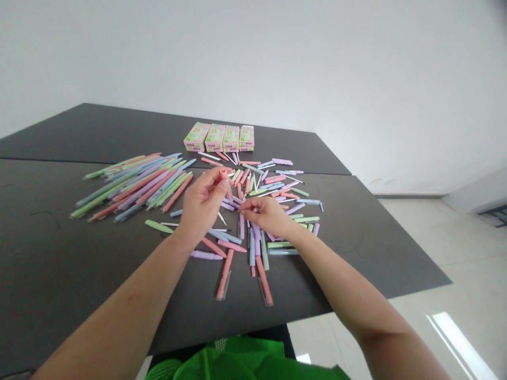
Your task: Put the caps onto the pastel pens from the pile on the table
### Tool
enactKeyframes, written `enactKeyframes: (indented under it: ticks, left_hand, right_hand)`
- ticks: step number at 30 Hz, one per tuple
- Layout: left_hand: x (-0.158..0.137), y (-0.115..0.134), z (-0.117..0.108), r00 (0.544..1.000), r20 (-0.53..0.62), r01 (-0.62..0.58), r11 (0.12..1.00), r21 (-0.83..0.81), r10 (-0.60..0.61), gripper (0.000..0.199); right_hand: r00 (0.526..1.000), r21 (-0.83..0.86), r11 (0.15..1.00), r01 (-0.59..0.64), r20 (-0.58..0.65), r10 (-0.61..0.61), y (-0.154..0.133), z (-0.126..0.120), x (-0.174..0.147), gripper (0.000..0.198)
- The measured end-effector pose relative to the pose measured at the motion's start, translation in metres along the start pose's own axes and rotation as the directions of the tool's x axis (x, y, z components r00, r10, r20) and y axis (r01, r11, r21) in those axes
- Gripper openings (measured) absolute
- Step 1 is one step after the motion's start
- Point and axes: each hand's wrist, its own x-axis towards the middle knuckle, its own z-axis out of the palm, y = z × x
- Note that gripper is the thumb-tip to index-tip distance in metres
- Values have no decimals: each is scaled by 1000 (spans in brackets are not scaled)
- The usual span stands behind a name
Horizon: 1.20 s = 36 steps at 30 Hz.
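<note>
My left hand [206, 199] is closed around a coral pen barrel [224, 174], its round open end facing up. To the right and slightly lower, my right hand [266, 212] hovers over or touches the loose pen parts with thumb and fingers pinched together. Whatever is between those fingertips is too small to make out. Under and around both hands lies a scattered heap of pen pieces [273, 180] in coral, lilac, blue and green, with thin white refills among them. Two coral pieces with clear clips, one of them a coral pen cap [264, 282], lie nearest to me.
On the left rests a pile of whole pastel pens [137, 184]. Several green-and-pink boxes [214, 138] stand in a row at the back. The dark table [99, 279] has a seam across it, and a white wall rises behind.
</note>
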Motion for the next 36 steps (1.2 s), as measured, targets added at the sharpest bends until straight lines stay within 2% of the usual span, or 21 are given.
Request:
enactKeyframes:
  ticks: [3, 5, 7, 10, 13, 18, 20, 22, 24, 26, 28, 31, 33, 36]
  left_hand:
    - [2, 2, -1, 998, -55, 18, 1000, 1, -17, 31]
    - [2, 1, -1, 998, -60, 16, 1000, -4, -16, 33]
    - [3, -1, -3, 998, -55, 12, 1000, -6, -12, 35]
    - [4, -3, -4, 998, -62, 6, 1000, 1, -6, 35]
    - [5, -5, -5, 998, -63, -7, 1000, 17, 8, 34]
    - [6, -7, -6, 997, -74, -7, 1000, 23, 9, 34]
    - [6, -7, -6, 997, -80, -9, 999, 40, 12, 34]
    - [5, -7, -7, 997, -75, -15, 996, 83, 21, 34]
    - [5, -8, -8, 999, -45, -20, 991, 129, 26, 35]
    - [4, -12, -8, 1000, 2, -22, 988, 155, 22, 35]
    - [3, -17, -6, 998, 58, -35, 985, 170, 25, 35]
    - [1, -23, -2, 992, 120, -68, 980, 186, 46, 32]
    - [0, -25, 0, 988, 147, -79, 979, 189, 51, 30]
    - [-2, -24, 2, 979, 201, -78, 978, 196, 37, 29]
  right_hand:
    - [998, -317, 947, 56, 25, -51, -22, 14, 11, 22]
    - [998, -510, 860, 27, 57, 2, -34, 24, 18, 28]
    - [996, -619, 786, 15, 77, 42, -42, 34, 23, 31]
    - [995, -680, 733, 6, 75, 62, -47, 45, 26, 27]
    - [997, -696, 718, 9, 64, 48, -49, 52, 27, 26]
    - [998, -692, 722, -27, 28, 64, -48, 44, 27, 26]
    - [999, -649, 759, -49, -13, 53, -43, 30, 25, 24]
    - [997, -533, 845, -53, -72, 17, -34, 9, 19, 19]
    - [987, -311, 943, -115, -147, 72, -20, -14, 11, 13]
    - [966, -50, 985, -164, -212, 150, -5, -35, 1, 13]
    - [929, 169, 974, -153, -312, 201, 8, -51, -8, 16]
    - [887, 378, 924, -56, -407, 220, 17, -65, -19, 21]
    - [868, 454, 891, 18, -449, 211, 18, -69, -24, 22]
    - [857, 477, 874, 95, -486, 172, 14, -69, -28, 21]
